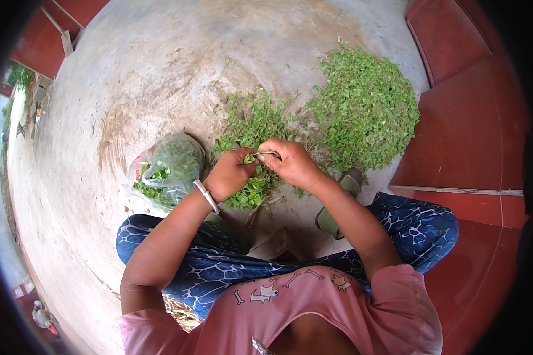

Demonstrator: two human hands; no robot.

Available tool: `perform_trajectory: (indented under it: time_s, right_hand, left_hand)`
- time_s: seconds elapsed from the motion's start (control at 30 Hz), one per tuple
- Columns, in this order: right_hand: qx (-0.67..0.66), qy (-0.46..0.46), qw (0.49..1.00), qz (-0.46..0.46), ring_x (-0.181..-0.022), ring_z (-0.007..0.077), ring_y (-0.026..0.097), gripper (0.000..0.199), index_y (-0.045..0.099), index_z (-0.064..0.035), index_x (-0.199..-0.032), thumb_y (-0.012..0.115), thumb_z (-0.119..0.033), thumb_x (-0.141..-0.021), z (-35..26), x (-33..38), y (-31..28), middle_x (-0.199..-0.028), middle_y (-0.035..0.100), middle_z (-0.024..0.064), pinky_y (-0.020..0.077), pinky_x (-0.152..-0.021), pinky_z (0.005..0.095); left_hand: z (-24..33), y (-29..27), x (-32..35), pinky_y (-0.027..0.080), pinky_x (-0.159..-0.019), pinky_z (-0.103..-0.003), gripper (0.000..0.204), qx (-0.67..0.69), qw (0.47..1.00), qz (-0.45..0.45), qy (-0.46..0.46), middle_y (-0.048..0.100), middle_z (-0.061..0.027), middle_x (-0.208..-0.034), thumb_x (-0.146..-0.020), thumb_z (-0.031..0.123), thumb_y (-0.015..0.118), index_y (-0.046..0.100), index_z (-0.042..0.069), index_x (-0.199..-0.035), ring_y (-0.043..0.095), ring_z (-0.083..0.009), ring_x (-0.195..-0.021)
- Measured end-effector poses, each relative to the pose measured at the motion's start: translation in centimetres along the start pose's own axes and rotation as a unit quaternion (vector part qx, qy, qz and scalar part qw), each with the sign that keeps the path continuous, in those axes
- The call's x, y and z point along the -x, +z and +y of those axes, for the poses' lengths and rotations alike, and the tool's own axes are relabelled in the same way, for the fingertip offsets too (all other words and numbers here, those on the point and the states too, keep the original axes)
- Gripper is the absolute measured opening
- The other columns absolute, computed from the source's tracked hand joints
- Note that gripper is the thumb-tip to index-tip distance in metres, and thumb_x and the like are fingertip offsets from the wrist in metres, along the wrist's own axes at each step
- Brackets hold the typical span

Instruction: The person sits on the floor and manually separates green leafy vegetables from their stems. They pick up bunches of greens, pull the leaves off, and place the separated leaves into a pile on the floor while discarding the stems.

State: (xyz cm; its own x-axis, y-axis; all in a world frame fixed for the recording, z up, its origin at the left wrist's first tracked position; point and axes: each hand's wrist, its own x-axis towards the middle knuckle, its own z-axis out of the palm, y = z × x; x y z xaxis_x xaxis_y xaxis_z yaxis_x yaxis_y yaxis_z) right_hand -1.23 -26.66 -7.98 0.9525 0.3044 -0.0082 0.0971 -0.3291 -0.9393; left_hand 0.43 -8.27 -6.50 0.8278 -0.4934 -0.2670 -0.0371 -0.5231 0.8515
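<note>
My left hand (pixel 229 173), with a pale bangle (pixel 206 197) on its wrist, is closed on a leafy green sprig (pixel 250 158). Fingertips of my right hand (pixel 291 164) pinch the thin brownish stem (pixel 269 153) of that sprig, close to the left hand. Both hands are held over a loose heap of leafy greens (pixel 251 123) on the floor. Beside my left wrist stands a clear plastic bag (pixel 182 160) partly filled with green leaves. A larger pile of greens (pixel 367 103) spreads out beyond my right hand.
The concrete floor (pixel 160 77) carries brown soil smears. Red panels (pixel 456 130) rise along the right side. Near my right forearm is a green shoe (pixel 328 222). My knees, in blue patterned trousers (pixel 411 228), flank the near heap.
</note>
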Motion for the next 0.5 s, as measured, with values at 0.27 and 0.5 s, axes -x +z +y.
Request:
perform_trajectory:
  time_s: [0.27,0.5]
  right_hand:
    - [0.098,-0.068,0.993,0.016,-0.067,0.0208,0.059,0.013,0.058,-0.0035,-0.095,0.06,-0.008,-0.083,-1.1,-0.3,-0.4,-0.078,0.06,0.012,0.0456,-0.06,0.032]
    - [-0.188,0.064,0.98,-0.028,-0.074,0.0099,0.056,0.015,0.058,-0.0035,-0.096,0.056,-0.018,-0.09,0.6,-1.3,-1.3,-0.084,0.059,0.0029,0.0467,-0.062,0.0257]
  left_hand:
    - [0.5,0.6,0.8,0.044,-0.059,-0.032,0.023,-0.127,0.986,0.1,0.049,0.054,-0.0172,-0.067,-0.082,0.014,0.058,0.058,0.001,-0.101,0.052,-0.0194,-0.06]
    - [1.3,-2.3,0.6,0.044,-0.066,-0.024,0.017,0.248,0.96,0.067,-0.107,0.06,-0.0023,-0.083,-0.087,0.014,0.053,0.058,0.0,-0.096,0.052,-0.0096,-0.073]
